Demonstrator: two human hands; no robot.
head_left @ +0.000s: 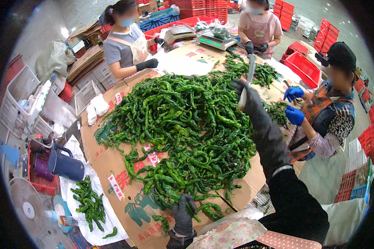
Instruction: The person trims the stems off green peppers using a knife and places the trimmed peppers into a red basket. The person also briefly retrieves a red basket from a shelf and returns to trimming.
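A large heap of wrinkled green chili peppers (187, 124) covers the middle of a table laid with flattened printed cardboard (93, 149). My left hand (184, 211), in a dark glove, is at the heap's near edge, its fingers curled over a few peppers. Whether it grips them is hidden. On the right, my right arm stretches forward over the heap. My gloved right hand (243, 88) is closed around a long pale blade-like tool (251, 70), probably a knife, whose pale lower end (242, 100) shows below the hand.
Several people stand around the table; one wears blue gloves (294, 115). Digital scales (216, 40) stand at the far edge. Left are a white sheet (112, 218) with a small pepper pile (88, 202), a blue jug (67, 165) and a fan (28, 208). Red crates (304, 68) stand right.
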